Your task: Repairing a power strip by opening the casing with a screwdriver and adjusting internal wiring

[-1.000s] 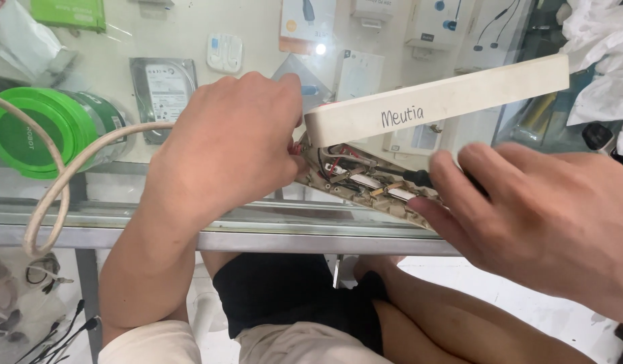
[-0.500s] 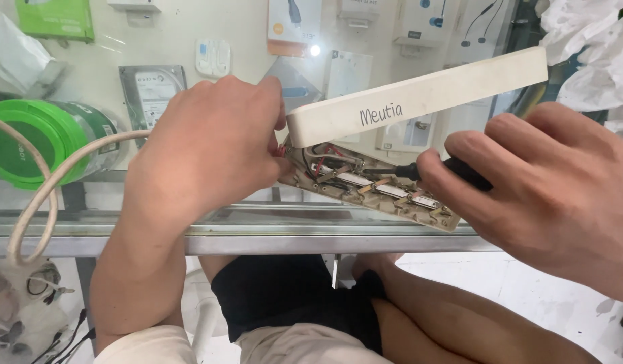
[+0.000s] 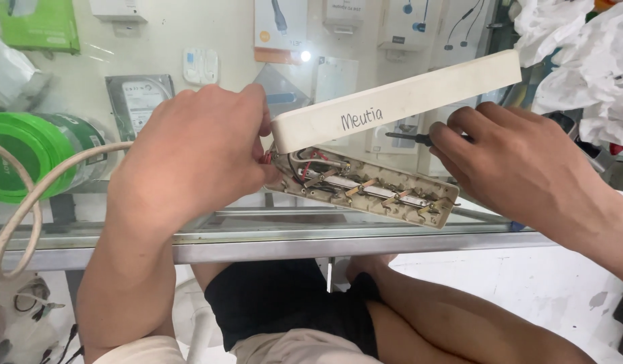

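The opened power strip (image 3: 365, 189) lies on the glass counter top (image 3: 271, 222) at the middle of the view, its long axis running from about ten o'clock, at the cable end, down toward four o'clock. The cream cover (image 3: 399, 100) is hinged up from that same cable end and rises toward two o'clock, so the two halves gape like a shallow wedge whose mouth faces the right side.

The left hand (image 3: 190, 158) sits at nine o'clock of the strip, fingers closed around the cable end where base and cover meet, pinning both. The cream cable (image 3: 28, 195) trails off from it toward eight o'clock. The right hand (image 3: 527, 168) is at three o'clock, curled shut on a small black-handled screwdriver (image 3: 409, 138) whose tip points toward nine o'clock, into the wedge between cover and base (the shaft lies roughly along the strip rather than across it). The brass contact rails (image 3: 365, 191) lie just below that tip, so the right hand is the nearer one to the exposed far end.

Against the frame half a second earlier, the right hand has drawn back toward three o'clock: it then lay over the far end of the base, and now the whole base shows and the screwdriver shaft is visible. The left hand's hold is unchanged.
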